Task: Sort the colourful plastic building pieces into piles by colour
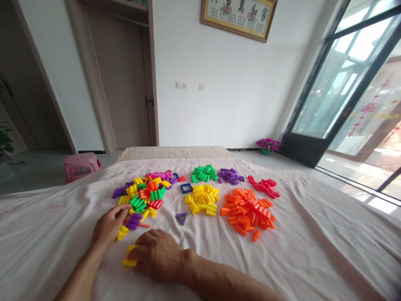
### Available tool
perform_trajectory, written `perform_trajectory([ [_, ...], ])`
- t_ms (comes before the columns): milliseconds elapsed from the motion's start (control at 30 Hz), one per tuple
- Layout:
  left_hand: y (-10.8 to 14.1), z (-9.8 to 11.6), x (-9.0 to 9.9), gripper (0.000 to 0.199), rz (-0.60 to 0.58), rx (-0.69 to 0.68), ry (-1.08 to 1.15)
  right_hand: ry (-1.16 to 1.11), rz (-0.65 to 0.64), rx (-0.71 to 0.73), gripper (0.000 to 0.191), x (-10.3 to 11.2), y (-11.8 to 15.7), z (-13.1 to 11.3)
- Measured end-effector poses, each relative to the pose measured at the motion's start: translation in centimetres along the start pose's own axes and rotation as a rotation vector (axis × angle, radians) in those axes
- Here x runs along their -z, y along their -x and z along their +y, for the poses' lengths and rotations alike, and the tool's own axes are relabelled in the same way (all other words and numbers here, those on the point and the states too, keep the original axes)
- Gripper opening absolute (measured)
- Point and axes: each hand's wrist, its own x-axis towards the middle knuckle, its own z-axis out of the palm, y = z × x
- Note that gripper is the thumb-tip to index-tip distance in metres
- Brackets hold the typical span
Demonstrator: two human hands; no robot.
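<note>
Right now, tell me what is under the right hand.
Yellow pieces stick out from under the right hand, at its fingertip side, on the sheet. The hand covers the rest, so how many lie beneath cannot be seen.

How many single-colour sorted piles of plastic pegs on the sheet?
5: green plastic pegs and purple plastic pegs at back, red plastic pegs right, yellow plastic pegs centre, orange plastic pegs front right.

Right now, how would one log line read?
left hand: touching mixed pile | right hand: covering yellow pieces | sorted: yellow, orange, green, purple, red
</note>
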Motion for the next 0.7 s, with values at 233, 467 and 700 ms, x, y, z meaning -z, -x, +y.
perform_trajectory([
  [233,-0.4,-0.3,0.0,0.041,-0.032,0.003,0.007,-0.143,0.125,-0.096,0.03,1.6,0.9,1.8],
  [467,-0.7,-0.7,-0.1,0.043,-0.056,-0.015,-0.003,-0.196,0.484,-0.501,0.045,5.3,2.7,8.0],
  [700,-0.3,-0.4,-0.1,0.044,-0.034,-0.02,0.028,0.193,0.458,-0.844,0.051,8.4,5.3,11.6],
])
